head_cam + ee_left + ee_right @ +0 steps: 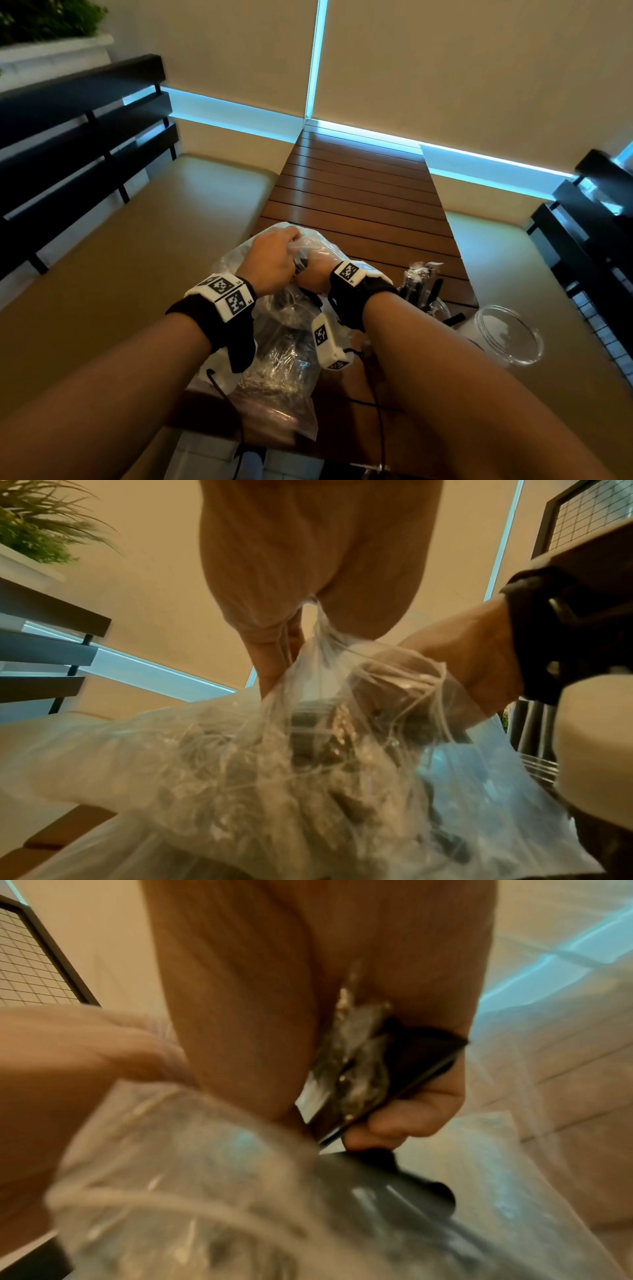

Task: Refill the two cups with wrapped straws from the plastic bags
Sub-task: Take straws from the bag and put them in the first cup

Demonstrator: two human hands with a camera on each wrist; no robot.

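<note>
Slatted wooden tabletop [359, 192] between two padded benches, blinds behind with blue light at the edges.

Step in hand, as I judge it: drawing a bunch of wrapped straws out of the plastic bag [274, 342], which lies on the near end of the tabletop. My left hand [270, 260] pinches the bag's film at the mouth and holds it up. My right hand [313, 275] is inside the opening, fingers [404, 1118] curled round a bundle of wrapped straws [356, 1066], dark with crinkled clear wrappers.

Cups: one clear cup [507, 339] stands empty at the right edge; a second cup [435, 308], just left of it and partly hidden by my forearm, already holds dark straws.

Next move, probably: lift the bundle clear of the film without snagging, carry it right, drop it upright in the empty cup.

Views: head view hides my right fingers behind the bag; right wrist view shows the clamp on the bundle. Left wrist view shows the film pinched between my left fingers [274, 653] and the bag's heaped contents. Neither wrist view shows the cups.
</note>
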